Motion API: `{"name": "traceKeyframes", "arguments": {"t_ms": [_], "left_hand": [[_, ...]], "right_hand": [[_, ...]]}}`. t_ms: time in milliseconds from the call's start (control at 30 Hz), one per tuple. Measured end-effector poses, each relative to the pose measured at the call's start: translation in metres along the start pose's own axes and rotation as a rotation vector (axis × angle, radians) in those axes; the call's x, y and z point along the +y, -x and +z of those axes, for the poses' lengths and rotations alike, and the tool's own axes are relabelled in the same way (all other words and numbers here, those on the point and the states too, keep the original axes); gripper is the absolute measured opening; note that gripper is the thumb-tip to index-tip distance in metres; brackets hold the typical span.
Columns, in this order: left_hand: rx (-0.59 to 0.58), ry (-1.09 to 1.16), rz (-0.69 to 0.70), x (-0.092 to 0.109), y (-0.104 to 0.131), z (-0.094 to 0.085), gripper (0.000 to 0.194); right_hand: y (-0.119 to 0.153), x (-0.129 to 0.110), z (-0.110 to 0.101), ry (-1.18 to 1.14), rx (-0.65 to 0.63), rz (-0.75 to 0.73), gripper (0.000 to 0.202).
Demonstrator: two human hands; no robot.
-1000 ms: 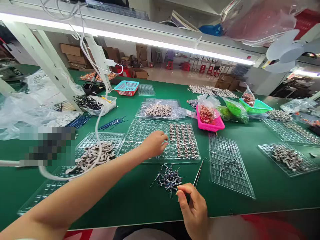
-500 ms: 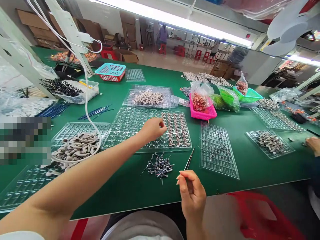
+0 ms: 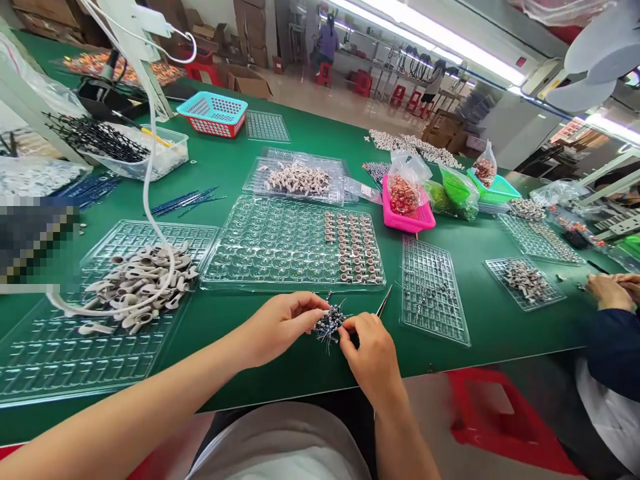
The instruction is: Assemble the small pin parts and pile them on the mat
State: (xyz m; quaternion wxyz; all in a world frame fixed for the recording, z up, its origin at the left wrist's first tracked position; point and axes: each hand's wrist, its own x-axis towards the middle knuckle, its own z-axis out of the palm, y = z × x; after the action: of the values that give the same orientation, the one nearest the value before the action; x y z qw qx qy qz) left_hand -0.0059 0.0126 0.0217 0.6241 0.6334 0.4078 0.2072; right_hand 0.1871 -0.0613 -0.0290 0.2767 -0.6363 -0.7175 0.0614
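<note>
Head camera: left hand [image 3: 283,327] and right hand [image 3: 373,350], fingers curled, flank the dark wired parts [image 3: 330,327] near the worktop [image 3: 280,381]'s front edge; whether either grips one, I can't tell!

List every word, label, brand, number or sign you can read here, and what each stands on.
No text can be read.
Flat clear bag beside the pink basket: a whitish, label-like patch, too small to read.
Small red patch near the ceiling light: too small to tell if it is a sign.
</note>
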Motion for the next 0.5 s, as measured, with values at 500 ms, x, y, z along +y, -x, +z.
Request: {"name": "traceKeyframes", "arguments": {"t_ms": [500], "left_hand": [[-0.078, 0.371, -0.102, -0.010, -0.009, -0.003, 0.020]], "right_hand": [[0.004, -0.003, -0.026, -0.580, -0.074, 0.347, 0.017]]}}
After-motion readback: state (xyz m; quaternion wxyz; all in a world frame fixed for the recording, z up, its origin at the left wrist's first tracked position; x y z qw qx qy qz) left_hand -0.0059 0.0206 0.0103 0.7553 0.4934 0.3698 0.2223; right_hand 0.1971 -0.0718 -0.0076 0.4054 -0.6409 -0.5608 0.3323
